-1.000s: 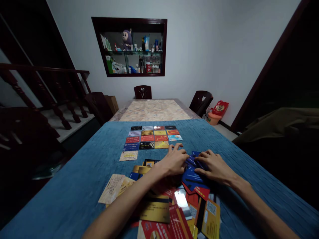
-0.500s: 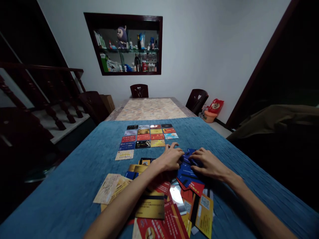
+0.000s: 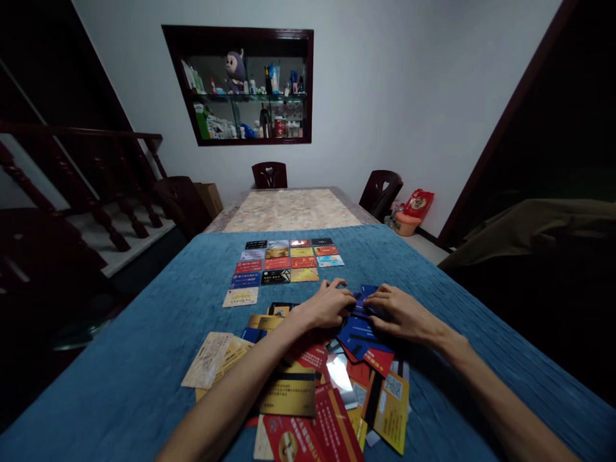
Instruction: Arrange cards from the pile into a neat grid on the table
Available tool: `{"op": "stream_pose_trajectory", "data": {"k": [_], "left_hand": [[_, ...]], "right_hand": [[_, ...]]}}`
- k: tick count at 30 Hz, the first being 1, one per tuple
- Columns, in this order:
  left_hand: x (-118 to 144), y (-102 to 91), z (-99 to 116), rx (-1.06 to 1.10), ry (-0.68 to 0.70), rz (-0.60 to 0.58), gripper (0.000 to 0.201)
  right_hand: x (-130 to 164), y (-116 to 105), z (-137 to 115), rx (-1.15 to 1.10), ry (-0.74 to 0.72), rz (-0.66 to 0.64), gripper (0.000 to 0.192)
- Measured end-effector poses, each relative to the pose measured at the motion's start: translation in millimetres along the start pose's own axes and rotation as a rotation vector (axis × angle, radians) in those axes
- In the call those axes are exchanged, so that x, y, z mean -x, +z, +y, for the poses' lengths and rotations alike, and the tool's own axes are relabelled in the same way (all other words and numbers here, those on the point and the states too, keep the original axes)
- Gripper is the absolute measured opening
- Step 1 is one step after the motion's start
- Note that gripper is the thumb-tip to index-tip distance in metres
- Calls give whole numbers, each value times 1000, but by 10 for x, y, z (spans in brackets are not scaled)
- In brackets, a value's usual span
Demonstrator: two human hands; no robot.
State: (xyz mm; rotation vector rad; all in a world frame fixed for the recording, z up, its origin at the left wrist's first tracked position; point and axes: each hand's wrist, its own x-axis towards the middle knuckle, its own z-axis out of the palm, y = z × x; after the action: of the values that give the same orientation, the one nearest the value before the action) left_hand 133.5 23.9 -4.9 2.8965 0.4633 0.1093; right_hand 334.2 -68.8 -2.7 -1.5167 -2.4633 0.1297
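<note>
Blue plastic cards with white print (image 3: 357, 335) lie overlapped on the textured blue cloth (image 3: 158, 333), well short of its far edge and closer to its right edge than its left. They sit between the two hands, on the right side of a loose heap of mixed cards (image 3: 289, 393). The right hand (image 3: 402, 312) is nearer, palm down, bent fingers over them; the left hand (image 3: 332, 305), fingers curled, reaches their left side. Whether either pinches a card I cannot tell. A dark stripe on the lower blue card runs roughly crosswise, so its long axis probably does too. Toward the far edge, among neat rows of cards (image 3: 276, 263), a black card with white lines (image 3: 275, 276) reads "VIP". Other print, partly Chinese characters, is too small to read.
</note>
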Motion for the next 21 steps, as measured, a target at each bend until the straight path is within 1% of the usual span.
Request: {"op": "stream_pose_trajectory", "data": {"k": [2, 7, 10, 13, 18, 21], "left_hand": [[6, -16, -6, 8, 10, 20, 28], [21, -96, -2, 60, 27, 114, 23], [15, -119, -14, 76, 25, 145, 24], [0, -98, -51, 102, -1, 182, 26], [-19, -32, -113, 206, -66, 281, 29], [-20, -14, -123, 240, -76, 294, 28]], "right_hand": [[17, -16, -3, -10, 8, 22, 29], [64, -63, 5, -51, 27, 123, 30], [77, -59, 42, -57, 49, 154, 29], [78, -16, 101, -55, 90, 165, 31], [69, 73, 175, -95, 133, 213, 32], [64, 96, 177, -104, 141, 216, 33]]}}
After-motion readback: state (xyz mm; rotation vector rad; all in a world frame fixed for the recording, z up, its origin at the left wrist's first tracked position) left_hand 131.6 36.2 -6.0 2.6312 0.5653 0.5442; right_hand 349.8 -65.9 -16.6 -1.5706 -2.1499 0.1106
